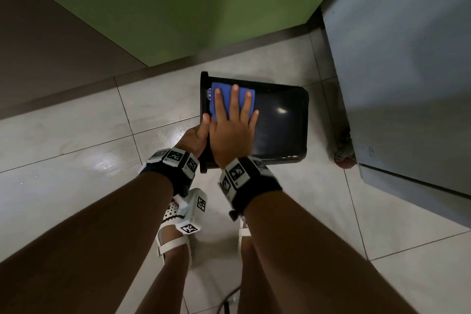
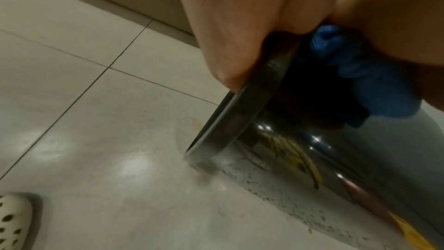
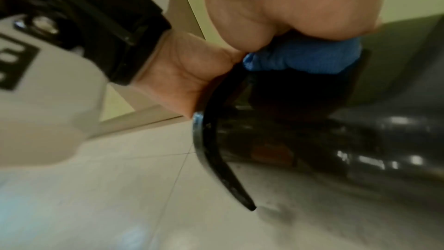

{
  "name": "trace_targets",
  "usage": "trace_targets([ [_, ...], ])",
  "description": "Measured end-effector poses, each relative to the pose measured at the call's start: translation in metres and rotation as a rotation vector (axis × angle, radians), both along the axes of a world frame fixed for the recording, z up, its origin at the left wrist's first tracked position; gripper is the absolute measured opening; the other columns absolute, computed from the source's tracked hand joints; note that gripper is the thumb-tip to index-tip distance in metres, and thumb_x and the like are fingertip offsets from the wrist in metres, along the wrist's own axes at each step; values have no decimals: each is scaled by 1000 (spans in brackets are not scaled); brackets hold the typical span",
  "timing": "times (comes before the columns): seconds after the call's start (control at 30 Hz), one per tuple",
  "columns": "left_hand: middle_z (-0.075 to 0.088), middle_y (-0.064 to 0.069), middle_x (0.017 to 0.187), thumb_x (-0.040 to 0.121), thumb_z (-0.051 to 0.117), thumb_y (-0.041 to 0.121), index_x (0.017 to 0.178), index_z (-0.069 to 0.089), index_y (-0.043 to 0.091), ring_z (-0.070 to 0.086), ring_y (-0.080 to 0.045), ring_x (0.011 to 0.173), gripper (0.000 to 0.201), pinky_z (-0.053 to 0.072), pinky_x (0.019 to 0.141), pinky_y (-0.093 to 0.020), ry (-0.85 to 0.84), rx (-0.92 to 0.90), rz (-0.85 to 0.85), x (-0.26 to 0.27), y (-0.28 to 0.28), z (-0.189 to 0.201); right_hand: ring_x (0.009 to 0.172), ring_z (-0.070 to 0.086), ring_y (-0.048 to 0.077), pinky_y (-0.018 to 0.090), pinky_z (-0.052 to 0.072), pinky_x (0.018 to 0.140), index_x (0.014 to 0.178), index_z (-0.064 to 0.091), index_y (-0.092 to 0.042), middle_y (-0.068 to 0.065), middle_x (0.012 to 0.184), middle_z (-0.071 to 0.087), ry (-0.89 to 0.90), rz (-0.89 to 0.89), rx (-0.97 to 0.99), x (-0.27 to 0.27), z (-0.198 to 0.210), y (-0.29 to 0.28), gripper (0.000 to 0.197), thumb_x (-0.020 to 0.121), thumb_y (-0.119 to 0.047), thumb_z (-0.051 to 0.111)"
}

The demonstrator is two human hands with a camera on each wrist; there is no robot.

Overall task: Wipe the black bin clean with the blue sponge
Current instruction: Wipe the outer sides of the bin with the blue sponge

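The right hand point(image 1: 233, 132) lies flat, fingers spread toward twelve o'clock — pressing down; at its nine o'clock, the left hand point(image 1: 195, 139) grips, thumb up.

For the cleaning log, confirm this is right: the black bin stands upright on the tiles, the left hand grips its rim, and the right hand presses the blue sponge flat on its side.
Not upright: the head view shows the black bin lying on its side. The left hand grips its rim, and the right hand presses the blue sponge flat on it.
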State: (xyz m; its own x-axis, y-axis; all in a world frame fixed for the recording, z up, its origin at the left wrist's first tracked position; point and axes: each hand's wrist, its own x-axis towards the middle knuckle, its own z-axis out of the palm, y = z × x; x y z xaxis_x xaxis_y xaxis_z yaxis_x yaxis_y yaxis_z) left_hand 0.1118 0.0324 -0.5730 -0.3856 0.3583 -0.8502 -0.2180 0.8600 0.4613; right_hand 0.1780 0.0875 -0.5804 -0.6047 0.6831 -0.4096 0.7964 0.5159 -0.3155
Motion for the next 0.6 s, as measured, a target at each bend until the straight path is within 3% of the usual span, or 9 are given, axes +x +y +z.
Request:
trace_targets([
  [0.07,68,-21,100,64,24,88,84,65,20,64,-37,92,81,52,87,-48,-44,1,41,3,-3,-1,134,31,39,55,31,104,140,34,-22,14,147,34,-34,12,-35,10,1,-5,58,90,-45,17],
  [0.13,68,-21,97,56,24,91,82,64,21,65,-38,83,85,58,69,-44,-49,-11,56,4,-6,-3,136,27,38,55,30,104,142,29,-22,14,149,29,-49,86,-16,22,-3,1,56,92,-42,18],
  [0.2,67,-17,96,75,21,81,92,65,15,64,-32,78,80,55,54,-31,-27,-28,45,3,-3,3,141,9,36,55,16,110,146,14,-25,12,155,11,-31,86,-1,35,-10,12,54,95,-42,21],
  [0.27,66,-15,95,86,16,69,100,63,13,63,-28,77,74,53,55,-29,11,-48,27,3,-2,0,142,-8,33,52,2,112,146,1,-28,9,156,-6,-37,-4,-42,51,-13,24,56,97,-41,25],
  [0.33,63,-9,87,85,13,69,100,59,16,62,-24,71,72,56,51,-31,-8,-85,15,5,-2,1,141,-14,32,53,-1,112,146,-5,-29,7,155,-12,-63,-119,-55,67,-14,34,58,98,-40,27],
  [0.4,63,-9,90,82,11,73,102,58,18,64,-27,76,75,58,59,-37,-33,-89,11,6,-3,2,141,-13,34,54,4,114,146,-5,-27,9,155,-13,-102,-247,-56,77,-16,41,60,98,-41,27],
  [0.47,65,-14,101,77,10,78,104,60,18,64,-31,89,83,57,76,-43,-40,-73,-3,2,-5,0,141,-9,37,56,11,114,147,-4,-26,12,155,-11,-133,-380,-51,78,-17,46,60,97,-41,27],
  [0.53,65,-13,111,70,15,84,105,61,20,61,-29,100,86,49,94,-45,-121,-48,21,-3,-4,1,140,-8,38,56,12,113,147,-4,-25,13,155,-10,-147,-464,-67,74,-16,50,61,97,-40,27],
  [0.6,62,-10,115,82,28,71,110,58,19,61,-25,100,67,49,91,-40,-310,-16,159,-9,0,4,140,-8,38,57,12,113,147,-4,-25,13,155,-11,-143,-472,-77,73,-15,50,61,97,-39,28],
])
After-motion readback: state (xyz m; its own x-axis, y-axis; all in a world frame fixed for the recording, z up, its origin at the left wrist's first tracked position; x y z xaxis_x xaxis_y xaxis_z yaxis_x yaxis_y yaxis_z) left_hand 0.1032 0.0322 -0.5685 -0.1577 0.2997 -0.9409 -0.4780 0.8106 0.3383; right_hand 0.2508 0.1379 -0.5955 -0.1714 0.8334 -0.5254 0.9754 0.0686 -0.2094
